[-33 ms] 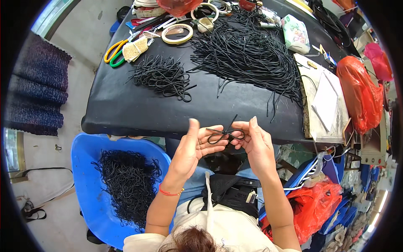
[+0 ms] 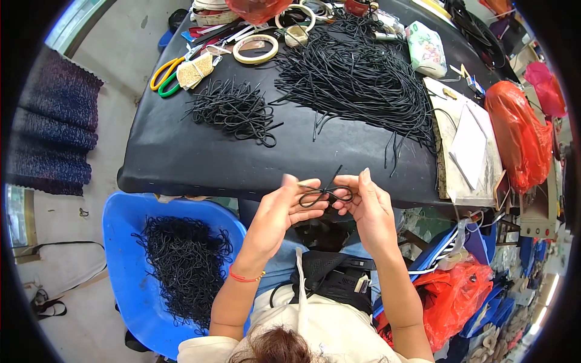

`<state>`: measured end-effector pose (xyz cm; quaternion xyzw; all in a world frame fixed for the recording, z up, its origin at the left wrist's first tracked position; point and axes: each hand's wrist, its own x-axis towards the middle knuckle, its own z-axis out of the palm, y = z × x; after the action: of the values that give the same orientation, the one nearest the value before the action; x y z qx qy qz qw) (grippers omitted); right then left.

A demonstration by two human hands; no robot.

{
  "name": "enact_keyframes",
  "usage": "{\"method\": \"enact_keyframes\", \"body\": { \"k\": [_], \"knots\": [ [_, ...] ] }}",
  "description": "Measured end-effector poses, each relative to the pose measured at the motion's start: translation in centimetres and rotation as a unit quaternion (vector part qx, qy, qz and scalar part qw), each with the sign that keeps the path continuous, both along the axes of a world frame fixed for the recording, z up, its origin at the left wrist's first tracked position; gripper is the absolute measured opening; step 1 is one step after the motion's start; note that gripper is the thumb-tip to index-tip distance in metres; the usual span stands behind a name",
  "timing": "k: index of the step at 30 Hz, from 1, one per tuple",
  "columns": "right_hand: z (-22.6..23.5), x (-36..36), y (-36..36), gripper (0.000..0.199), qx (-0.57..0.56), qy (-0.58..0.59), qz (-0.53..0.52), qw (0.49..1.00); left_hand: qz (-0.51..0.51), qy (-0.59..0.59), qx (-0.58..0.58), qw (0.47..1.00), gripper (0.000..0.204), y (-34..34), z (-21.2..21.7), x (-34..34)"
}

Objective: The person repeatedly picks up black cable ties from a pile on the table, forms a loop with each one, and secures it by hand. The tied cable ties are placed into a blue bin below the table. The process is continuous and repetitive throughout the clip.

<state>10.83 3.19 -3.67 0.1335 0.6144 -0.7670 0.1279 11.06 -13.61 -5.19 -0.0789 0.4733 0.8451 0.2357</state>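
Observation:
A thin black cord tied in a bow (image 2: 325, 192), with two loops and loose ends, is held up in front of me at the table's near edge. My left hand (image 2: 283, 209) carries its left loop across outstretched fingers, the thumb bent in over the loose end. On the other side, my right hand (image 2: 369, 206) has its fingertips at the right loop, with the thumb pointing up. Beyond the hands lie a small heap of knotted black cords (image 2: 233, 110) and, to its right, a large pile of loose straight black cords (image 2: 363, 85).
A black-covered table (image 2: 200, 160) spans the front. Below its left side stands a blue tub (image 2: 124, 242) holding many tangled black cords (image 2: 181, 266). Tape rolls (image 2: 255, 48), scissors (image 2: 164, 75) and a tissue pack (image 2: 426, 48) lie at the back. Red plastic bags (image 2: 517, 133) are at right.
My left thumb has tipped down and inward toward the bow. The right hand and the bow look almost the same.

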Motion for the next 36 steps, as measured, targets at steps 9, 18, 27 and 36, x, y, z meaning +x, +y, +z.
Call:
{"method": "enact_keyframes", "body": {
  "k": [9, 18, 27, 36],
  "knots": [
    [-0.4, 0.2, -0.2, 0.041, 0.007, 0.009, 0.007, 1.0, 0.029, 0.074, -0.033, 0.996, 0.032, 0.5, -0.7, 0.4],
    [0.3, 1.6, -2.1, 0.014, 0.057, 0.107, -0.01, 0.993, 0.13, -0.014, 0.16, 0.979, 0.014, 1.8, 0.4, 0.0],
    [1.8, -0.1, -1.4, 0.016, -0.005, 0.096, 0.069, 0.993, -0.016, 0.083, 0.03, 0.996, 0.015, 0.9, 0.9, 0.4],
    [1.8, -0.2, -1.3, 0.023, -0.034, 0.053, 0.06, 0.996, -0.022, 0.066, 0.047, 0.996, 0.013, 1.0, 0.4, 0.6]
  ]
}}
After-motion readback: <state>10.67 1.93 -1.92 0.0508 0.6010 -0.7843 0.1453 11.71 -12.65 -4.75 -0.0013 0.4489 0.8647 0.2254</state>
